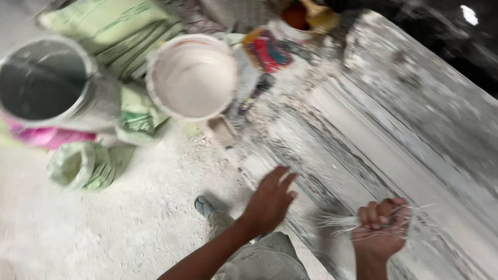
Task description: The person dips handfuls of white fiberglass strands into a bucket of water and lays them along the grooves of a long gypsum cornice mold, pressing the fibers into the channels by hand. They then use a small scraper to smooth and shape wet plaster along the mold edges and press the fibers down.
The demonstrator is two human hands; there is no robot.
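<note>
Fibres (342, 223), a pale bundle, sit clenched in the right hand (381, 228); at nine o'clock, the left hand (270, 199) hovers, fingers spread, over the dusty slab (394, 129).

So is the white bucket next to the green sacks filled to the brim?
No, the white bucket looks empty; its pale inner wall and bottom show, beside the green sacks.

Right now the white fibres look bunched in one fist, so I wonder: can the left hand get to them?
Probably yes: the left hand hovers open beside the right hand gripping the white fibres, nothing between.
</note>
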